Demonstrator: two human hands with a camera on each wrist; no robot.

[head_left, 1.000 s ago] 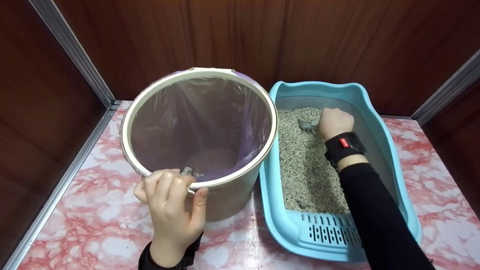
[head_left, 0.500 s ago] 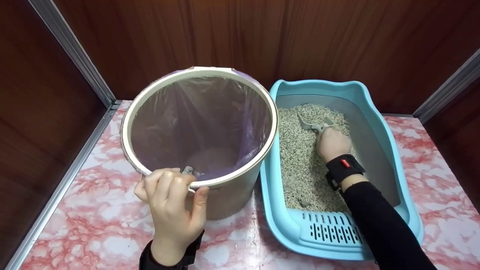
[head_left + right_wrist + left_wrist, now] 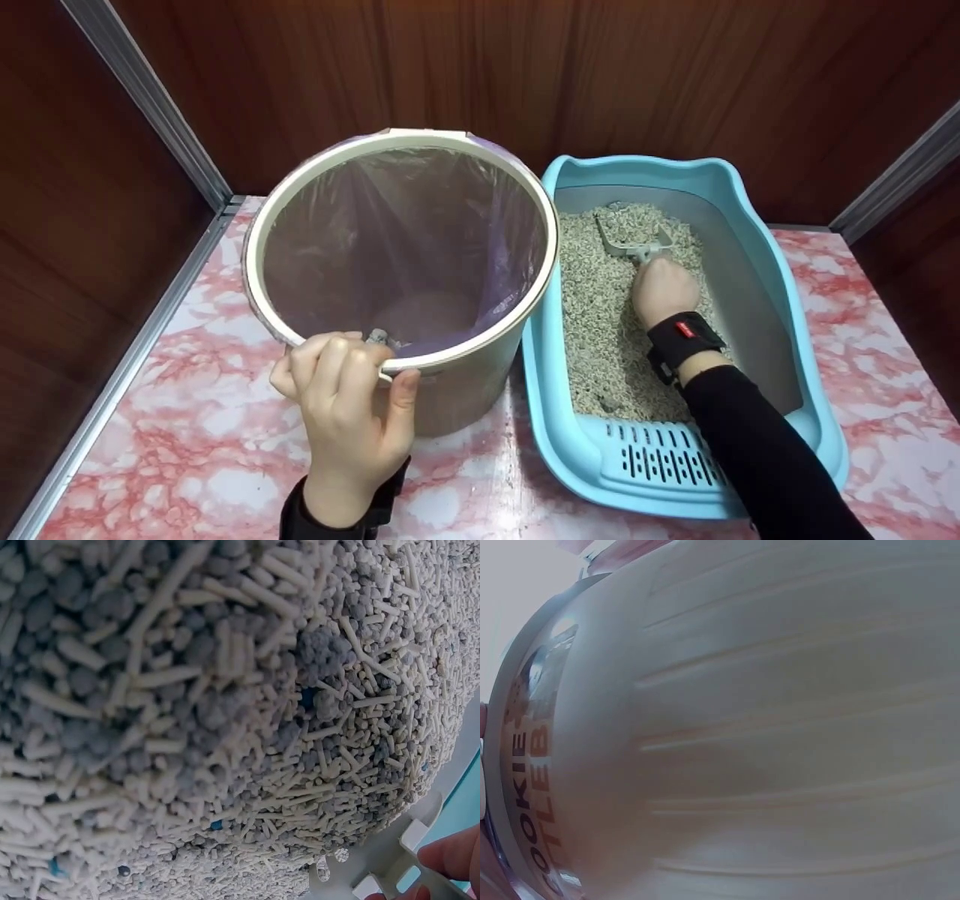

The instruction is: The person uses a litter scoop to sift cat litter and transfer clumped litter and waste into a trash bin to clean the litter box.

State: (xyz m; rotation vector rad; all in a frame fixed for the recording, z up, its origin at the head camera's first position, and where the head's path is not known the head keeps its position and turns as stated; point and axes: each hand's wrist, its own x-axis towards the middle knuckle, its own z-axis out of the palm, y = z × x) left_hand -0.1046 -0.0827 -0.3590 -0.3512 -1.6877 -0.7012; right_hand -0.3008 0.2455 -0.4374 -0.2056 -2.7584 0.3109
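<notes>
L hand [image 3: 345, 405] grips trash bin rim [image 3: 450, 355]; R hand [image 3: 664, 289] holds scoop [image 3: 628, 250], now surfacing from litter [image 3: 596, 322], prob. mid-sift.

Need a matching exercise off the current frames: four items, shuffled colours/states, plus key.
Column 1
1. left hand
2. right hand
3. litter box
4. bag liner

Column 2
A. light blue, beside the bin
B. holding the litter scoop
C. see-through, purple-tinted
D. gripping the bin at its rim

Pairs: 1-D, 2-B, 3-A, 4-C
</notes>
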